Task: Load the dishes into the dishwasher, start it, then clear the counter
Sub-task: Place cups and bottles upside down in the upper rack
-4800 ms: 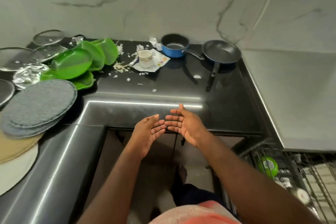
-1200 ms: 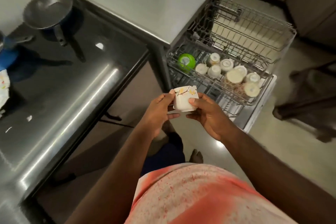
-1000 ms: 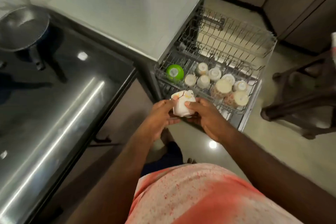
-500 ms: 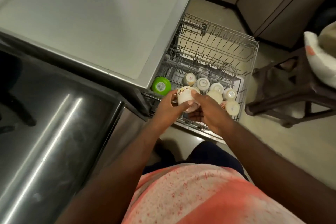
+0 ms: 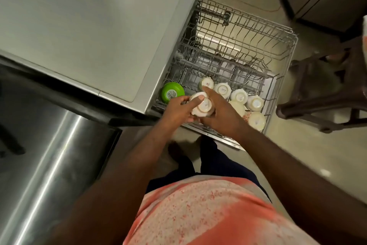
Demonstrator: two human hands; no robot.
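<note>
A white cup (image 5: 203, 106) is turned upside down, base towards me, over the near left part of the pulled-out wire dishwasher rack (image 5: 286, 50). My left hand (image 5: 176, 110) grips its left side with the thumb on top. My right hand (image 5: 220, 114) holds its right side, fingers curled round it. Several other white cups (image 5: 239, 95) stand upside down in the rack's near row, and a green cup (image 5: 171, 92) sits at the rack's left end.
The grey dishwasher top (image 5: 89, 26) fills the upper left, with the dark steel-edged counter (image 5: 49, 165) below it. A dark wooden chair (image 5: 327, 101) stands right of the rack. The far half of the rack holds no dishes.
Both hands carried the white cup from the counter to the rack, flipped it upside down, and lowered it among the other cups. My view turned right and down.
</note>
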